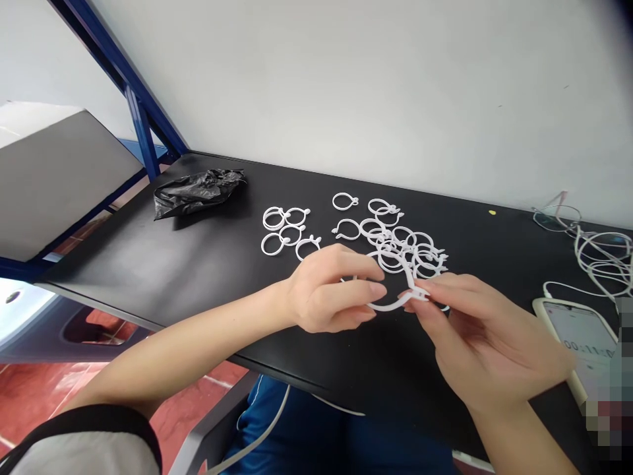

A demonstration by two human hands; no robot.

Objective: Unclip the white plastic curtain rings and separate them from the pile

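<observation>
A white plastic ring (390, 306) is held between both hands just above the black tabletop (148, 264), about midway along its near edge. The left hand (329, 290) is curled round the ring's left side, with its fingers (366, 290) pressed together and pinched against the thumb on the band. The right hand (487, 340) is brought in from the right, and the ring's right end is pinched between its fingers (438, 290) and thumb, where a small tab is seen on the band. Part of the ring is hidden behind the left hand's fingers.

Just beyond the hands, toward the far edge, a loose pile of rings (405, 247) of the same kind is spread, many of them overlapping; the held ring is seen right in front of this pile. A smaller group of rings (287, 231) is laid apart to the left of the pile, some of them touching. A crumpled black plastic bag (198, 191) is found near the far left corner.

Along the right edge, a phone (583, 343) with a lit screen is laid flat, partly behind the right hand's wrist. A coiled white cable (603, 254) is seen behind the phone, and a pair of glasses (558, 216) near the far right corner. A small yellow speck (492, 212) is seen by the far edge.
</observation>
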